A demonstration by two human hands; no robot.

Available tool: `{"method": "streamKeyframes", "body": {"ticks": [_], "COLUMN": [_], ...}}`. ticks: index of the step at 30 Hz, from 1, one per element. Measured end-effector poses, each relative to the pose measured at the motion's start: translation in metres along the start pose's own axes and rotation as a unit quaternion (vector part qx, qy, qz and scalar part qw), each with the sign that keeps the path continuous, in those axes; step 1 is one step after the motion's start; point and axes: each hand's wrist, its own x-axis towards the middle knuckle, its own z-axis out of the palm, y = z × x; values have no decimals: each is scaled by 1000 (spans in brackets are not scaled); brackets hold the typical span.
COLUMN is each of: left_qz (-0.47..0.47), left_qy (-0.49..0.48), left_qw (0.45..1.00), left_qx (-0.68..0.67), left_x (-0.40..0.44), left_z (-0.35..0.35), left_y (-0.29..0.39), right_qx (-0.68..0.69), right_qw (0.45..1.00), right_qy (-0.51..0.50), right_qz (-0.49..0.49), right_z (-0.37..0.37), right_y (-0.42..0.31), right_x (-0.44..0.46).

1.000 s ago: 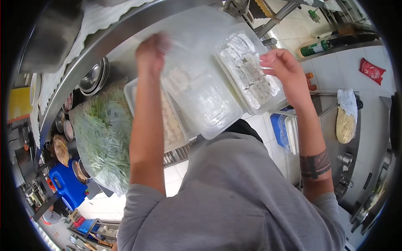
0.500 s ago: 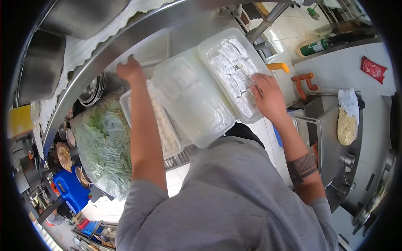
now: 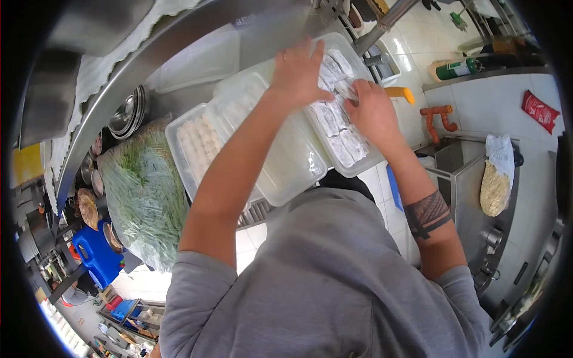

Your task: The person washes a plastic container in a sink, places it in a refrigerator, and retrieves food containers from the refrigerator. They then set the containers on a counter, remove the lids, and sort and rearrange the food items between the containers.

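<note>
A clear plastic tub [image 3: 371, 156] in front of me holds rows of oblong, white-dusted pieces [image 3: 345, 143] that look like floured dough. Above the tub's near-right side, my right hand [image 3: 375, 113] has its thumb and fingers curled at one of these pieces. My left hand [image 3: 297, 74] reaches over the tub's left edge, fingers spread and holding nothing. Beneath my left forearm is a translucent plastic lid [image 3: 292, 161]. It partly covers a second tub [image 3: 173, 134] of small pale round pieces [image 3: 200, 143].
A large plastic bag of green leafy stalks [image 3: 143, 197] lies at the left, near stacked metal bowls [image 3: 128, 116]. Another translucent container or lid [image 3: 200, 59] rests at the back of the steel counter. An orange handle [image 3: 401, 93] sticks out at the right.
My left hand has swung right, from the container at the back to the tub of white-dusted pieces. My right hand has shifted slightly up and inward over those pieces.
</note>
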Motion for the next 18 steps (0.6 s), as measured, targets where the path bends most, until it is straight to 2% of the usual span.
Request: {"method": "streamKeyframes", "body": {"ticks": [2, 4, 8, 11, 18], "left_qz": [10, 17, 13, -2, -39], "left_qy": [-31, -19, 12, 19, -34], "left_qw": [999, 999, 1000, 1000, 998], "left_qx": [2, 23, 11, -5, 25], "left_x": [1, -1, -3, -5, -1], "left_z": [-2, 3, 14, 18, 6], "left_y": [-5, -6, -6, -4, 9], "right_qx": [13, 22, 32, -27, -29], "right_qw": [1000, 999, 999, 996, 994], "right_qy": [-19, -40, -17, -54, -76], "right_qz": [4, 6, -36, -72, -79], "right_z": [-6, -9, -10, -4, -6], "right_y": [1, 6, 9, 13, 15], "right_x": [2, 3, 3, 7, 14]}}
